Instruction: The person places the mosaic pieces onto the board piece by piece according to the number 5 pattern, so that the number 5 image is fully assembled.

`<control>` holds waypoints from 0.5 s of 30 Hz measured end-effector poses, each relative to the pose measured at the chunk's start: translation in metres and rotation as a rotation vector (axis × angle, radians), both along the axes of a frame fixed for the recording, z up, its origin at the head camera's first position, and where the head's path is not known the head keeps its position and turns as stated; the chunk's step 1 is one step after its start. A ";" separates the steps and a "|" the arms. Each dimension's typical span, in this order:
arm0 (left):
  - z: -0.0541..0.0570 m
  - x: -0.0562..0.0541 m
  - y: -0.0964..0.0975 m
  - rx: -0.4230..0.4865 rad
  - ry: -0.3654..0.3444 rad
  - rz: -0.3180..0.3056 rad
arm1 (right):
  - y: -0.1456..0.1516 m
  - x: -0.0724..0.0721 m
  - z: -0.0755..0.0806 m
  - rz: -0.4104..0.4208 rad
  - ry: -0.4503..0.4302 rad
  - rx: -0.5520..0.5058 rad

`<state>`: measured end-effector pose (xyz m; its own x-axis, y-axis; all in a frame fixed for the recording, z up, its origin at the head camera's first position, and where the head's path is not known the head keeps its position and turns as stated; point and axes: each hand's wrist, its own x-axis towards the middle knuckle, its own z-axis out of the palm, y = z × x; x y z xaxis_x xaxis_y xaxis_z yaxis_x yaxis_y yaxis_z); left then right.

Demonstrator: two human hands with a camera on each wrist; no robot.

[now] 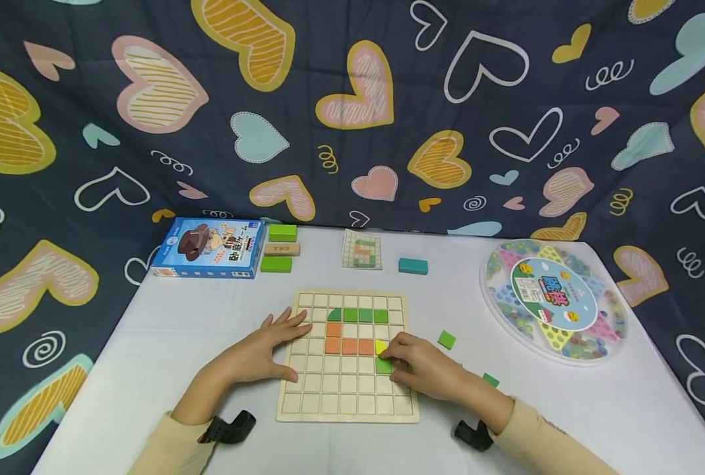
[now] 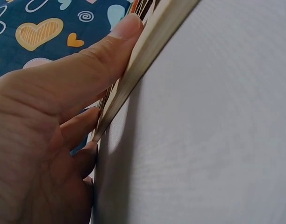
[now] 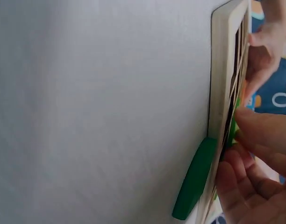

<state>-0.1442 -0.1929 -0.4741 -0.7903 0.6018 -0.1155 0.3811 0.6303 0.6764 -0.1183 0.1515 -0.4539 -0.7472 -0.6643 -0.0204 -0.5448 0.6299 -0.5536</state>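
Note:
A wooden grid board (image 1: 346, 418) lies on the white table. My left hand (image 1: 267, 349) rests at its left edge with fingers spread; in the left wrist view the thumb (image 2: 94, 60) lies along the board's rim. With its fingertips my right hand (image 1: 426, 365) pinches a small yellow tile (image 1: 380, 346) over the right part of the grid. Just below that tile sits a green tile (image 1: 384, 366). Orange tiles (image 1: 349, 346) and a row of green tiles (image 1: 365, 315) fill other cells. In the right wrist view a dark green tile (image 3: 195, 179) lies against the board's side.
Loose green tiles (image 1: 446, 340) lie right of the board. Behind it are a pattern card (image 1: 361, 249), a teal block (image 1: 413, 266), several blocks (image 1: 281, 249) and a blue game box (image 1: 210, 247). A round marble-game case (image 1: 554, 302) stands at right, before a heart-patterned cloth (image 1: 352, 99).

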 end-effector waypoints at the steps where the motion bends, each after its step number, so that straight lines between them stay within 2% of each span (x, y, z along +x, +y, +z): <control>1: 0.000 0.000 0.000 -0.002 -0.002 0.002 | 0.002 0.001 0.001 -0.009 -0.007 -0.009; 5: -0.001 0.001 0.000 -0.008 -0.016 0.016 | 0.020 0.001 0.005 -0.090 0.000 -0.061; 10: 0.000 0.002 0.001 -0.012 -0.020 0.024 | 0.063 -0.010 0.004 -0.225 0.042 -0.059; 12: 0.000 0.001 0.002 -0.012 -0.016 0.025 | 0.079 -0.016 0.003 -0.230 0.039 -0.009; 15: 0.000 0.000 0.003 -0.008 -0.016 0.018 | 0.094 -0.022 -0.001 -0.192 0.029 0.070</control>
<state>-0.1438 -0.1898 -0.4742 -0.7989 0.5867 -0.1325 0.3591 0.6420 0.6774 -0.1399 0.2451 -0.4546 -0.8610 -0.5072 -0.0382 -0.4261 0.7602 -0.4905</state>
